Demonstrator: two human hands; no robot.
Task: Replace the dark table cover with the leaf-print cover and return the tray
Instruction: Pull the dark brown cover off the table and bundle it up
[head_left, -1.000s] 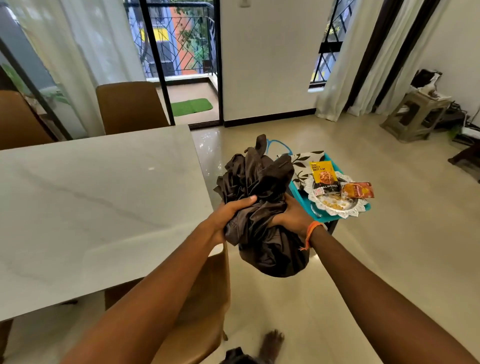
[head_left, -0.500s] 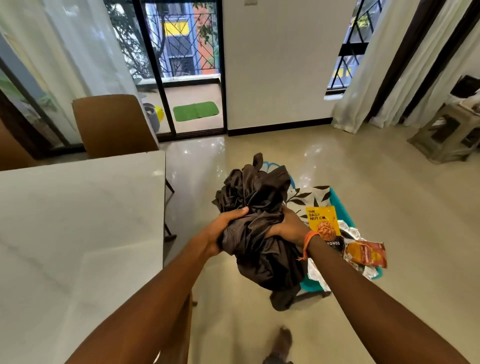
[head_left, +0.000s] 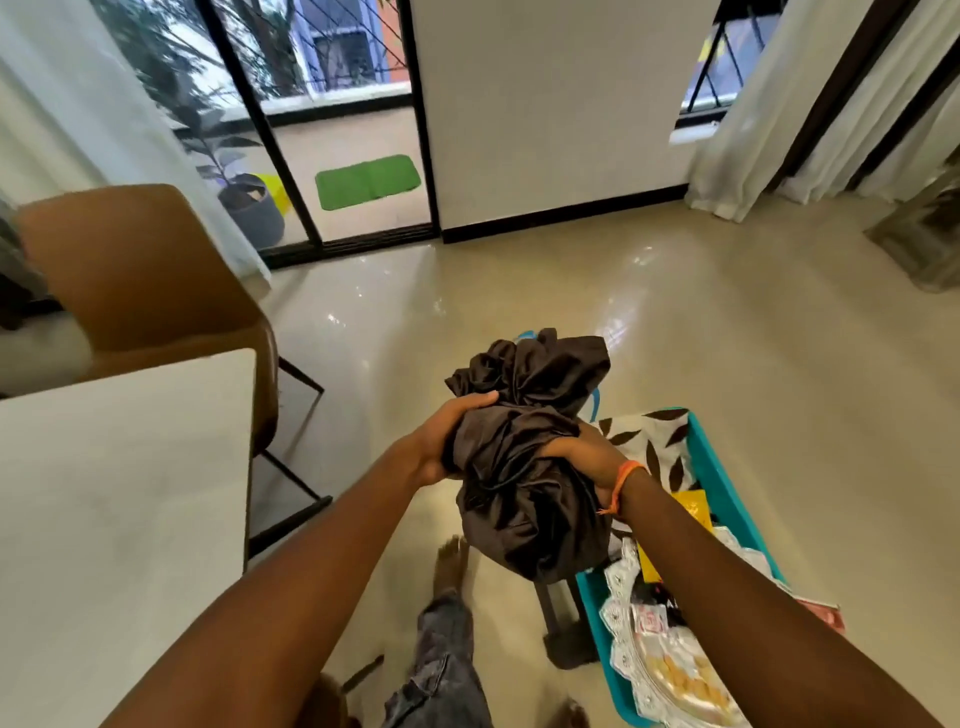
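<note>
Beside table edge (head_left: 248, 467): 2 hands (head_left: 441, 441) (head_left: 582, 457) grip bunched dark cover (head_left: 524, 467); open floor (head_left: 519, 291) ahead.

arms: bare, no sleeves
right wrist: thin orange thread band (head_left: 625, 483) with a loose knotted end
legs: grey faded jeans (head_left: 441, 670)
feet: bare (head_left: 451, 564)

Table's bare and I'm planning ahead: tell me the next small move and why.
Probably set the bunched dark cover down, freeing the left hand and right hand, which both grip it. The leaf-print cover lies in the teal tray, and the table is bare.
</note>
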